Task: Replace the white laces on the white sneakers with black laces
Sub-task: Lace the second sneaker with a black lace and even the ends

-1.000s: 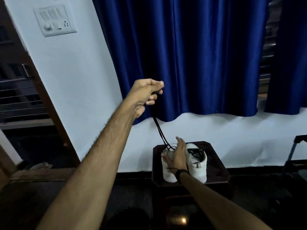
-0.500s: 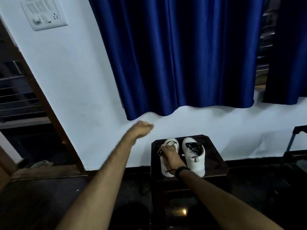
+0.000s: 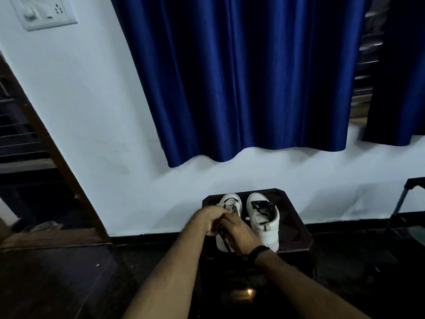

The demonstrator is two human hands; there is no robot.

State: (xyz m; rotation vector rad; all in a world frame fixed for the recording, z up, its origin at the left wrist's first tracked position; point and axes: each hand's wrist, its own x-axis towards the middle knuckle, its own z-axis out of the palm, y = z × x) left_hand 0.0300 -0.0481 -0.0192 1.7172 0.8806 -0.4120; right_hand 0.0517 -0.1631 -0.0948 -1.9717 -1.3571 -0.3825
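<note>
One head-worn wide-angle view looks forward and down along both forearms toward a low dark surface [image 3: 296,229] against the wall [image 3: 92,111], with a blue curtain [image 3: 241,77] filling the upper frame, moderately near.

both forearms come in from the bottom of the view and angle up toward the middle, bare all the way. left hand [image 3: 208,218] is knuckles-up, fingers curled in and bunched at the tips like it's pinching something thin, can't really make out the fingertips though. right hand [image 3: 236,233] sits just beside it, touching or nearly so, back of the hand facing the camera, fingers curled downward and mostly hidden underneath. right wrist has a dark band [image 3: 258,250] around it. both wrists are pretty straight, the two hands meeting in a tight cluster.
</note>
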